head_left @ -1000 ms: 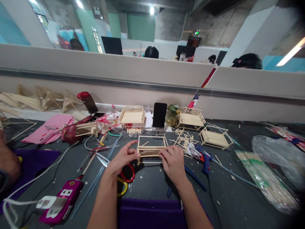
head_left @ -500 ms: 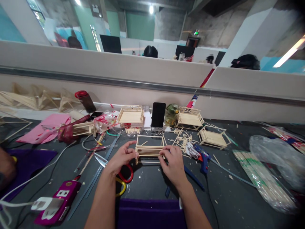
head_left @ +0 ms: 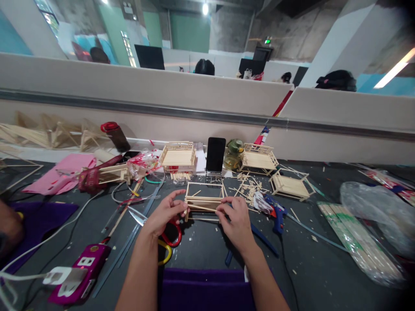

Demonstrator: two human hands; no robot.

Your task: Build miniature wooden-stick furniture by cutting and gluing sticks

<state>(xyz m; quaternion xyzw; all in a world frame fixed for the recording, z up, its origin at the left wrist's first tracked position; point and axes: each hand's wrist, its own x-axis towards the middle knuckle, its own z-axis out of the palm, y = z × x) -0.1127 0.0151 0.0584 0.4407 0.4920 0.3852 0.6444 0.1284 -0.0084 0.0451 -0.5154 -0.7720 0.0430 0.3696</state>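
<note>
A small frame built of thin wooden sticks (head_left: 205,183) stands on the dark table in front of me. Across its front runs a loose-looking wooden stick (head_left: 202,208), slanting slightly down to the right. My left hand (head_left: 167,211) is at the frame's left end, thumb and a finger pinched at the corner by the stick's left end, other fingers raised. With thumb and fingertips, my right hand (head_left: 235,218) pinches the stick's right end. Its exact contact with the frame behind is hidden by the fingers.
Scissors (head_left: 171,235) lie beside my left forearm. To the right are a blue glue gun (head_left: 278,218), scattered stick pieces (head_left: 249,190) and bagged sticks (head_left: 359,242). Behind stand a phone (head_left: 215,154) and stick-built models (head_left: 177,157). A power strip (head_left: 81,274) and another person's hand (head_left: 9,224) are left.
The stick across the frame's front has gone from nearly level to slanted, its left end now higher. Both hands stay in nearly the same place.
</note>
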